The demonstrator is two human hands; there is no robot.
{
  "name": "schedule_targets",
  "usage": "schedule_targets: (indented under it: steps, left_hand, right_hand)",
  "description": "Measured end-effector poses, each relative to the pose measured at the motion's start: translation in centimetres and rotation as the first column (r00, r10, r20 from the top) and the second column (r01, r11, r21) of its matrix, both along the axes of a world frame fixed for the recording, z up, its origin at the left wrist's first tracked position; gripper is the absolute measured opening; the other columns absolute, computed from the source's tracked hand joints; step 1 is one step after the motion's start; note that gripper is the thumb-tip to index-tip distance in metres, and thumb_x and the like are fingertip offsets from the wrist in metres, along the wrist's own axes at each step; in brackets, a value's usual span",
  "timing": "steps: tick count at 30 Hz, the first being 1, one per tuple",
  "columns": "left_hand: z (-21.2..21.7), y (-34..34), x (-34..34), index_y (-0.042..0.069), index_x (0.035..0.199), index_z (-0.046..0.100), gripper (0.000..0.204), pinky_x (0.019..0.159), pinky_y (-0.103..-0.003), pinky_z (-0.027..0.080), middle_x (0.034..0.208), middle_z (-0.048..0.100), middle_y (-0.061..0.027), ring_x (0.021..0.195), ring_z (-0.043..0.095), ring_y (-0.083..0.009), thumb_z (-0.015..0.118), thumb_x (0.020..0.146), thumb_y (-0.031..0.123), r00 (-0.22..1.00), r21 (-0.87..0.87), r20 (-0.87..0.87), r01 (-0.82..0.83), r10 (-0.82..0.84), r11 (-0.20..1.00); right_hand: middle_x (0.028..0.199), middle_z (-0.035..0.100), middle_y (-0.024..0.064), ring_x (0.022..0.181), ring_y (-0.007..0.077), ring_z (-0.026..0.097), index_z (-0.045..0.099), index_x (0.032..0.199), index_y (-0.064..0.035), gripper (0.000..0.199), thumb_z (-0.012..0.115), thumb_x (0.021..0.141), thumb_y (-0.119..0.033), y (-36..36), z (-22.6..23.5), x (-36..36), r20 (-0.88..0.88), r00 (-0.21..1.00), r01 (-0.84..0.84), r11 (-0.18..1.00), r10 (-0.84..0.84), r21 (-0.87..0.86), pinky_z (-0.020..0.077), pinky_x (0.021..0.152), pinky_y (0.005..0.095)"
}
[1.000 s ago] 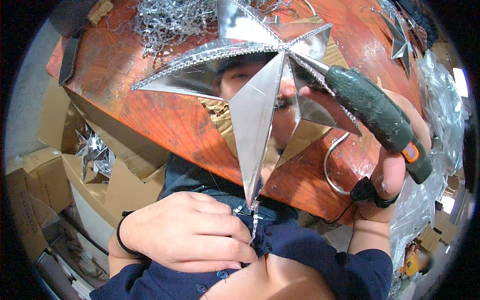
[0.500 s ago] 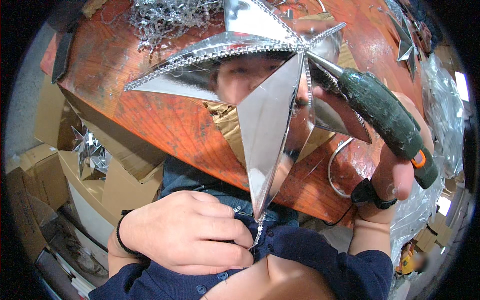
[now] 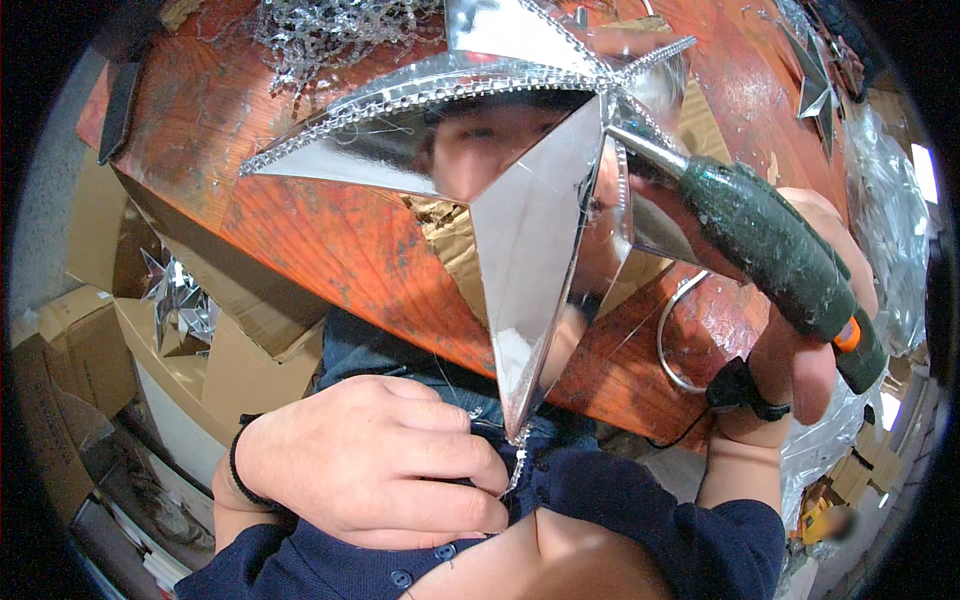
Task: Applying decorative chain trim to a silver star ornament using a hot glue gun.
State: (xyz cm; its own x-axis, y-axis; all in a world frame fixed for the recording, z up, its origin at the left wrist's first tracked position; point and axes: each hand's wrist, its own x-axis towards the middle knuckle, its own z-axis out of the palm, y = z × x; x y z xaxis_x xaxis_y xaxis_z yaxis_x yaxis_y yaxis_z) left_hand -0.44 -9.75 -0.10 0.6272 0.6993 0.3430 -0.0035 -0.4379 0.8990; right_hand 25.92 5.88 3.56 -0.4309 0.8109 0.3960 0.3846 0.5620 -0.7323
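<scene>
Left hand [image 3: 375, 460] pinching silver star [image 3: 520, 210] tip, right hand [image 3: 800, 340] — glue gun [image 3: 770, 250]

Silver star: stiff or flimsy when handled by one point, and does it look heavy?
The silver star is probably light: the left hand carries it by pinching only its lower tip. Its faces look like thin mirrored sheet folded along sharp creases, so likely fairly stiff in shape but easy to dent. The beaded edging seems glued on by the glue gun, so it may peel.
</scene>
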Motion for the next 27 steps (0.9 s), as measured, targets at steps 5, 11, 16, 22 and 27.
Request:
schedule_targets:
  steps: [5, 11, 16, 22, 27]
  left_hand:
    - [0.3, 0.1, 0.0, 0.011, 0.094, 0.074, 0.011, 0.059, -0.029, 0.045, 0.094, 0.067, -0.0019, 0.071, 0.06, -0.0163, 0.067, 0.088, 0.017, 1.0, -0.002, 0.0, 0.01, -0.01, 1.0]
    - [0.3, 0.1, 0.1, 0.011, 0.094, 0.074, 0.012, 0.059, -0.029, 0.045, 0.094, 0.067, -0.0016, 0.07, 0.06, -0.0159, 0.065, 0.089, 0.017, 1.0, 0.024, -0.01, 0.003, -0.003, 1.0]
    - [0.4, 0.1, 0.1, 0.012, 0.094, 0.074, 0.012, 0.057, -0.029, 0.042, 0.094, 0.067, -0.0007, 0.068, 0.059, -0.0154, 0.065, 0.089, 0.018, 1.0, 0.013, -0.014, 0.004, -0.004, 1.0]
    - [0.3, -0.1, 0.2, 0.013, 0.094, 0.074, 0.011, 0.056, -0.03, 0.04, 0.094, 0.067, 0.0, 0.066, 0.057, -0.0147, 0.065, 0.088, 0.018, 1.0, 0.018, -0.013, -0.009, 0.01, 1.0]
    - [0.5, 0.1, 0.1, 0.013, 0.093, 0.074, 0.011, 0.057, -0.03, 0.04, 0.094, 0.067, 0.0006, 0.066, 0.057, -0.0143, 0.065, 0.088, 0.018, 0.999, 0.019, -0.029, -0.013, 0.014, 1.0]
  right_hand:
    - [0.087, 0.068, 0.0149, 0.081, 0.0285, 0.064, 0.064, 0.085, 0.0027, 0.075, 0.062, 0.078, -0.072, 1.5, 1.3, 1.9, 0.202, 0.947, -0.263, 0.964, 0.249, 0.043, 0.0502, 0.079, 0.0376]
    - [0.075, 0.068, 0.0118, 0.079, 0.029, 0.069, 0.065, 0.077, -0.0017, 0.026, 0.071, 0.075, -0.027, 0.8, 1.0, 0.1, 0.213, 0.955, -0.264, 0.923, 0.209, 0.28, 0.0544, 0.075, 0.0375]
    - [0.079, 0.068, 0.0137, 0.078, 0.0291, 0.068, 0.064, 0.078, -0.0022, 0.023, 0.072, 0.076, -0.024, 1.1, 1.6, 0.6, 0.274, 0.92, -0.35, 0.902, 0.28, 0.253, 0.054, 0.075, 0.0376]
    - [0.079, 0.067, 0.0141, 0.077, 0.0282, 0.067, 0.061, 0.076, -0.0032, 0.023, 0.075, 0.076, -0.022, 0.8, 2.1, 0.3, 0.293, 0.902, -0.381, 0.904, 0.318, 0.193, 0.0534, 0.073, 0.0361]
    - [0.075, 0.065, 0.0124, 0.075, 0.0266, 0.066, 0.058, 0.073, -0.0042, 0.023, 0.076, 0.074, -0.019, 0.8, 2.3, 0.0, 0.319, 0.892, -0.402, 0.886, 0.322, 0.231, 0.0525, 0.069, 0.0343]
